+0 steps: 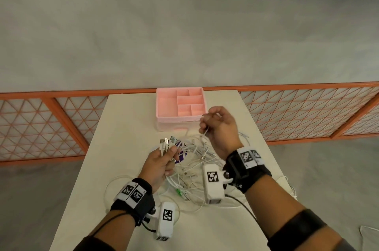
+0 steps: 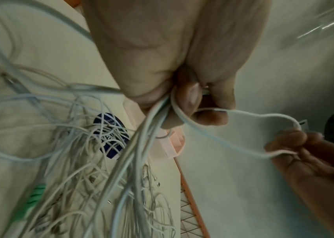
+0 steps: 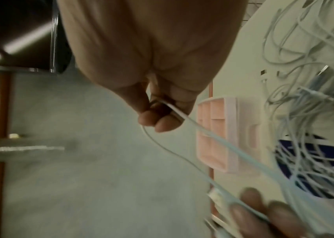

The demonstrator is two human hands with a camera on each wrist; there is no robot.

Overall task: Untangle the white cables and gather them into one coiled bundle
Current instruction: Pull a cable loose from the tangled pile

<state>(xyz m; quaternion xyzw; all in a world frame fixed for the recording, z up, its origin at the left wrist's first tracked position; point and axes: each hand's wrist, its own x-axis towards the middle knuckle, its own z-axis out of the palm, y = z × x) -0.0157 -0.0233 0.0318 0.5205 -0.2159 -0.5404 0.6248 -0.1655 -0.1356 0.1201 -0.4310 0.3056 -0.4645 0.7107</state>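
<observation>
Cables (image 1: 192, 160): mostly tangled on tabletop (image 1: 123, 119); your left hand (image 1: 162, 163) grips gathered plug ends; right hand (image 1: 220, 127) pinches one strand; coiling not begun.

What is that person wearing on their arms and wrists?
Each wrist has a black strap with white tags printed in black square patterns. A white box-shaped camera hangs under each wrist, also tagged, with a thin black cable trailing back. A black band wraps the right forearm.
</observation>
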